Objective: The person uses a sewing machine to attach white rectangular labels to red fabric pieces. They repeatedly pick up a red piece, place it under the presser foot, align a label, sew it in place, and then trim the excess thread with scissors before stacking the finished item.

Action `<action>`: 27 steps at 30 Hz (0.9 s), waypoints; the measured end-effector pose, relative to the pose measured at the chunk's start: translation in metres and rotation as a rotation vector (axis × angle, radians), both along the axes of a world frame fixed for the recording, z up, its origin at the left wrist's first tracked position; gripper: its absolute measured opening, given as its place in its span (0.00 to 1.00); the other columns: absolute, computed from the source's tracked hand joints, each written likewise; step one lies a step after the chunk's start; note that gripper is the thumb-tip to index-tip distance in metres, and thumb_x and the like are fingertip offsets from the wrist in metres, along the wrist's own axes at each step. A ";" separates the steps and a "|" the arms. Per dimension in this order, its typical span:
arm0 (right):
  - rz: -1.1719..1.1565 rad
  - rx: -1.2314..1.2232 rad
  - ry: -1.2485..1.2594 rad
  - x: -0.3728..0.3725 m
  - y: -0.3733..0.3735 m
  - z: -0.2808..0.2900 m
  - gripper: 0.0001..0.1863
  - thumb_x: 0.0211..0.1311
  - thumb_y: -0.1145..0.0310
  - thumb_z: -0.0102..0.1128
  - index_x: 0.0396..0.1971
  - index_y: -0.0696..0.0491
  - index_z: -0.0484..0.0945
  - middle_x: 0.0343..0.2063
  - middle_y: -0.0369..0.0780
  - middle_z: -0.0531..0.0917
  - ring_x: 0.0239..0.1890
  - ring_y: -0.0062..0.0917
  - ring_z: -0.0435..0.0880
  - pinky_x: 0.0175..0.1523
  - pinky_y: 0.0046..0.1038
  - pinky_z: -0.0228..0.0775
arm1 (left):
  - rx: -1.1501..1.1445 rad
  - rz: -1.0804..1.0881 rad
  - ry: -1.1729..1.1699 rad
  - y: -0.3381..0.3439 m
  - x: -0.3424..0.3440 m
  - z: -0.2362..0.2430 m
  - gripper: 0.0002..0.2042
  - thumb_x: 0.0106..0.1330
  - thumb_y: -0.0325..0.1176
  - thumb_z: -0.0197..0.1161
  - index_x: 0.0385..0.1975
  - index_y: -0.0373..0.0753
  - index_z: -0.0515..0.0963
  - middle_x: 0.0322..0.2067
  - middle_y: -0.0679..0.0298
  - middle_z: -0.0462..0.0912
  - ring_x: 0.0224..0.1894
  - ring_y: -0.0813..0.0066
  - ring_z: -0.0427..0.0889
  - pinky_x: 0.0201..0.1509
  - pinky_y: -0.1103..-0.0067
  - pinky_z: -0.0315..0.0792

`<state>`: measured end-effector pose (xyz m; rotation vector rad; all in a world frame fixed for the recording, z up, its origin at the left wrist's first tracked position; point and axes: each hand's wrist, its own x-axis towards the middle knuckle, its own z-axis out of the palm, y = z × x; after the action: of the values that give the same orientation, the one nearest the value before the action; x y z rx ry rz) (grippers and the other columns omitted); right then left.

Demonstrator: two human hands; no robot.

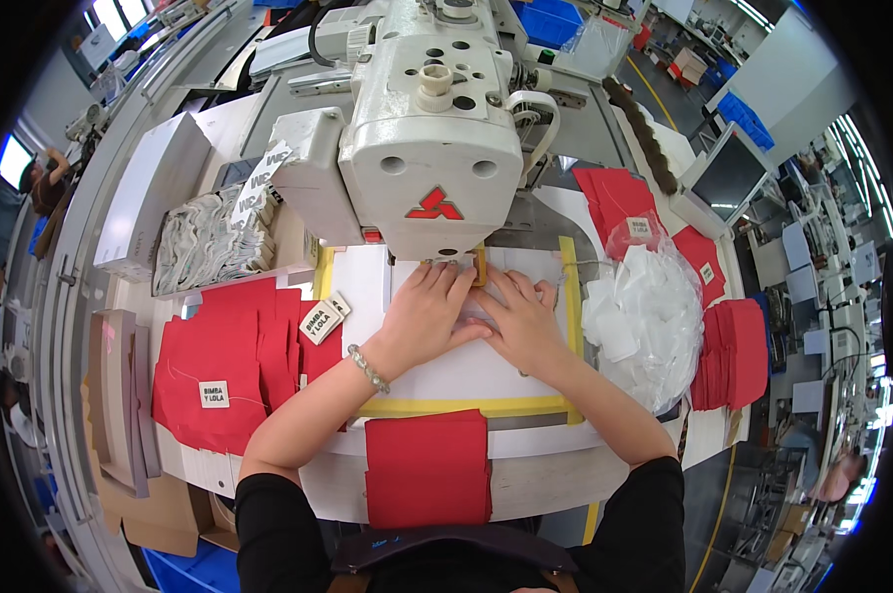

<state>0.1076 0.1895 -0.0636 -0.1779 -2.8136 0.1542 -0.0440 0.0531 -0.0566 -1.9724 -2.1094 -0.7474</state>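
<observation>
Left hand [422, 308] and right hand [521, 314] rest on the white panel [446, 383] beneath the sewing machine [436, 148]; I can't tell either grip's hold. The labelled red piece [209, 358] at left looks finished; the near red stack [426, 469] seems pending.

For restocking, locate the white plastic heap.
In the head view, the white plastic heap lies at right, between the right hand and a red stack.

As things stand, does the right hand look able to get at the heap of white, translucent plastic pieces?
Probably yes: the heap of white, translucent plastic pieces lies to the right of the right hand, and nothing upright seems to stand between them; the yellow tape strip there looks flat.
</observation>
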 end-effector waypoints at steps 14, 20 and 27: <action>-0.178 -0.187 0.058 0.065 0.013 0.019 0.15 0.51 0.71 0.66 0.38 0.50 0.72 0.34 0.35 0.77 0.39 0.30 0.75 0.48 0.35 0.56 | -0.192 -0.168 -0.324 -0.069 0.026 0.035 0.14 0.56 0.35 0.70 0.42 0.43 0.79 0.40 0.67 0.78 0.46 0.68 0.75 0.53 0.71 0.65; -0.280 -0.063 0.049 0.082 0.026 0.023 0.12 0.50 0.73 0.64 0.35 0.49 0.72 0.32 0.34 0.75 0.38 0.28 0.74 0.47 0.34 0.55 | -0.282 -0.278 -0.249 -0.109 0.062 0.025 0.04 0.56 0.31 0.68 0.29 0.45 0.80 0.33 0.70 0.74 0.41 0.75 0.72 0.46 0.76 0.62; -0.264 -0.004 0.070 0.095 0.007 0.034 0.10 0.49 0.72 0.65 0.30 0.47 0.74 0.34 0.31 0.74 0.39 0.24 0.73 0.48 0.33 0.54 | -0.280 -0.245 0.026 -0.116 0.075 0.026 0.05 0.56 0.31 0.65 0.31 0.43 0.79 0.34 0.69 0.72 0.40 0.74 0.71 0.45 0.75 0.61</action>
<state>0.2029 0.1967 -0.0297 -0.5299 -2.6892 0.1032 0.0305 -0.0630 -0.0302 -2.4039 -2.0766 -0.4767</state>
